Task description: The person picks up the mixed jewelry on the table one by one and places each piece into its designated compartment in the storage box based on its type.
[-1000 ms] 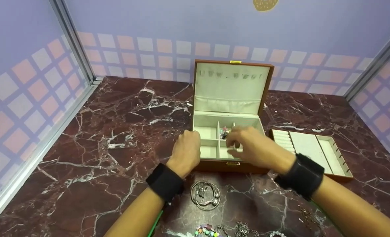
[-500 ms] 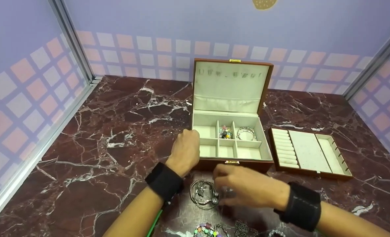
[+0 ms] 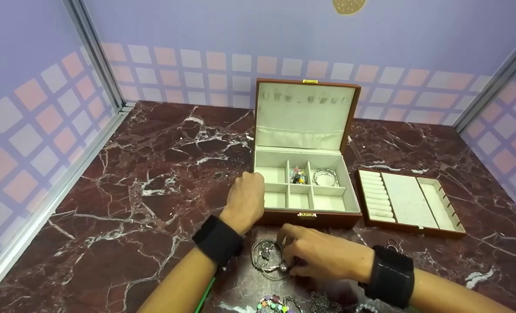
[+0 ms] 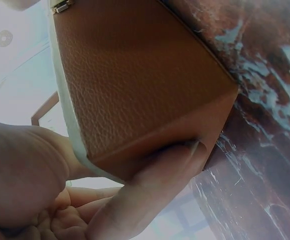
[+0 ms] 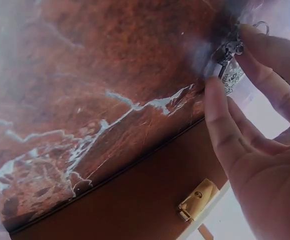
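Right hand [image 3: 316,256] at six o'clock pinches my silver bracelet [image 3: 269,257]; left hand [image 3: 245,198] grips the jewelry box [image 3: 303,182] corner at nine.

Silver charm bracelet [image 3: 270,257], coiled loops w/ small beads and a round ball charm, lies flat on the marble right at my right-hand fingertips [image 3: 286,243], thumb and index closing on its near-right edge. Brown leather jewellery box [image 3: 306,182], lid up, cream-lined compartments, sits just beyond those fingertips; its front-left corner is under my left-hand fingers [image 4: 149,185], thumb against the side.
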